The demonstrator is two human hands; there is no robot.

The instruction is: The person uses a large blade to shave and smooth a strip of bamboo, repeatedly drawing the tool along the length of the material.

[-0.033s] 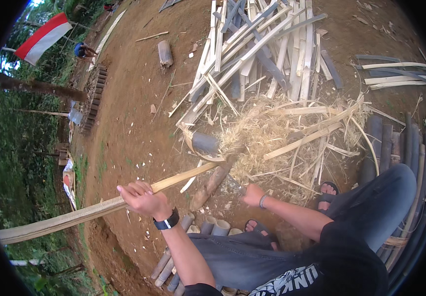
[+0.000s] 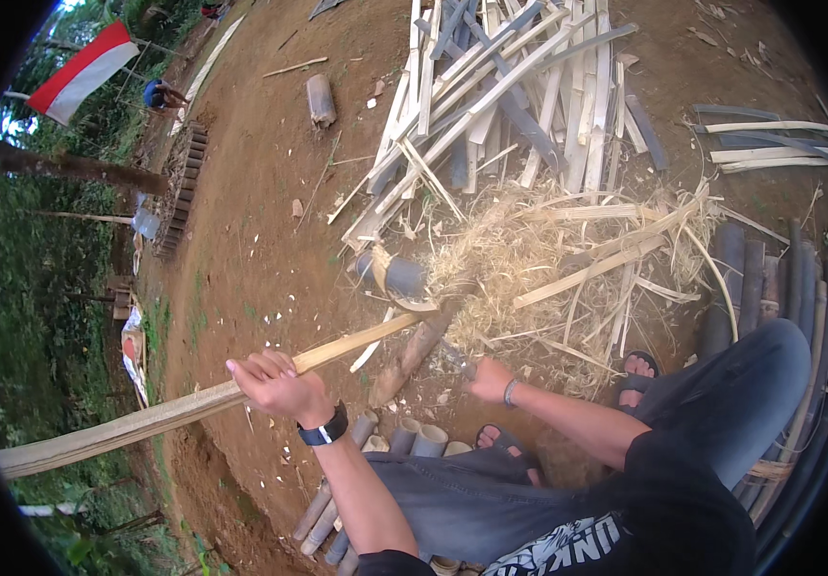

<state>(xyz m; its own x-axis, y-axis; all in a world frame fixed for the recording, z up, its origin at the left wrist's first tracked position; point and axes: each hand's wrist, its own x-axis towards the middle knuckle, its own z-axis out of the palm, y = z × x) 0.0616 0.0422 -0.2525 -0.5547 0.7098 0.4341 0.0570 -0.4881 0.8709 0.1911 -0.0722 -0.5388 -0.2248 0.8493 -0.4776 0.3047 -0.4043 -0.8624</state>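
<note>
My left hand, with a dark watch at the wrist, is closed around a long bamboo strip. The strip runs from the far left toward the middle, and its pale end lies over a short log. My right hand is closed on the handle of a knife. Its blade points up and left toward the log and the strip's end, partly lost among shavings. A peeled curl bends up past the strip's tip, beside a dark bamboo piece.
Beyond my hands lies a heap of thin shavings, then a pile of split bamboo strips. Bamboo poles stand close by my right knee. Cut bamboo tubes lie by my legs. A person bends down far left, near a red-and-white flag.
The peeled curl at the strip's tip has shifted slightly to the right, across the dark bamboo piece. Both hands stay in nearly the same place.
</note>
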